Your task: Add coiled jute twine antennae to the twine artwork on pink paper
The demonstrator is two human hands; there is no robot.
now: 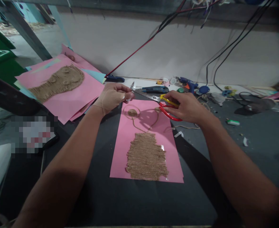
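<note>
Your right hand (189, 107) grips the scissors (157, 99) by their red and yellow handles, fingers closed through the loops, just above the top edge of the pink sheet (175, 164). The blades run from that grip toward your left hand (112, 98). Their long axis lies almost level across the sheet's top edge, tips pointing left and slightly away from you. Whether the blades are parted, you cannot tell.

Your left hand is pinched shut just beyond the sheet's top left corner, at the blade tips; what it pinches is too small to make out, and a thin piece of twine (144, 126) lies looped on the sheet just below it.

On the sheet, a block of glued twine rows (146, 156) fills the lower half, with 2 small twine coils (132, 112) near the top. Left of the sheet lies a stack of pink sheets (58, 91) bearing a finished twine shape. Beyond the sheet's top edge sit a utility knife (155, 89) and a blue glue gun (188, 84), with cables (213, 68) hanging down the wall behind.
</note>
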